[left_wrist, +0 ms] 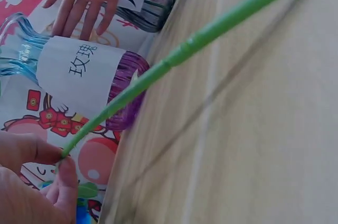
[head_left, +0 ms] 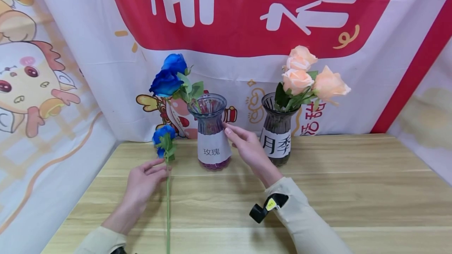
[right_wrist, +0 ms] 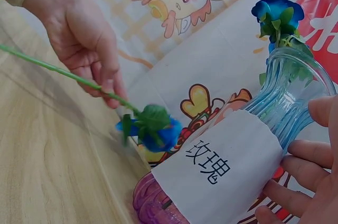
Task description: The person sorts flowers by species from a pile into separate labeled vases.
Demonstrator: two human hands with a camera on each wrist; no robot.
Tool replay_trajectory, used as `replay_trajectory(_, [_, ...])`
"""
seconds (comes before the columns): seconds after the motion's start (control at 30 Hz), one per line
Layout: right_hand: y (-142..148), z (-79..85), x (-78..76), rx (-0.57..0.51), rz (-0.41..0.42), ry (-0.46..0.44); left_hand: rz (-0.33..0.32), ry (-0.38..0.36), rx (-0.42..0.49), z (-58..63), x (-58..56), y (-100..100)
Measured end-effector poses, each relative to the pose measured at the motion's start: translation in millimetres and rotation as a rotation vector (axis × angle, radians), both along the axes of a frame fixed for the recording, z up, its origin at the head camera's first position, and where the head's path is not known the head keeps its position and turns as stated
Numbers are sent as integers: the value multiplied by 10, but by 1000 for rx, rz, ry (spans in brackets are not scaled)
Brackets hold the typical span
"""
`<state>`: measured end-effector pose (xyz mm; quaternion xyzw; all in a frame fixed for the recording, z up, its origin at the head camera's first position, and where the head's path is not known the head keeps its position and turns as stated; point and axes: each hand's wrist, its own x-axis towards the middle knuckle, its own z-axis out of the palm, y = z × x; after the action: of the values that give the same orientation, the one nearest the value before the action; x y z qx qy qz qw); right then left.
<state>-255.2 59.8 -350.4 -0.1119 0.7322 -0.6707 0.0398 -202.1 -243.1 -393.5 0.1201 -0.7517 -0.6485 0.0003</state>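
My left hand pinches the thin green stem of a blue artificial rose just below its leaves. In the left wrist view, thumb and fingertips meet on the stem, whose bare end points away over the table. My right hand touches the right side of a ribbed glass vase, its fingers fairly straight along the glass. This vase is bluish above and purple at the base, with a white paper label around it. Blue roses stand in it, leaning left over the rim.
Close to the right of my right hand stands a dark glass vase with a white label and peach roses. A printed cloth hangs behind the wooden table. Another patterned cloth hangs on the left.
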Motion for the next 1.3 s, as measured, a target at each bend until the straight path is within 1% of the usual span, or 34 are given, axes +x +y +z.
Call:
replay_trajectory(0.2, [1, -2, -3, 1, 2, 2, 32, 50, 167, 93, -45, 80])
replay_trajectory(0.33, [3, -3, -7, -3, 5, 4, 85, 119, 289, 150, -65, 182])
replay_trajectory(0.4, [3, -2, -9, -6, 6, 7, 113, 149, 322, 173, -71, 233])
replay_trajectory(0.5, [0, 0, -12, -10, 6, 9, 154, 163, 335, 206, -79, 290])
replay_trajectory(0.63, [0, 1, -11, -6, 5, 4, 187, 166, 325, 244, -84, 340])
replay_trajectory(0.9, [2, 2, -2, -1, 7, -5, 212, 209, 341, 298, -94, 404])
replay_trajectory(1.07, [3, 1, -3, -7, 11, -5, 237, 233, 394, 334, -96, 433])
replay_trajectory(1.13, [3, 0, -5, -9, 11, -7, 235, 250, 415, 346, -100, 441])
replay_trajectory(1.3, [3, 3, -9, -10, 10, -9, 182, 294, 426, 359, -118, 466])
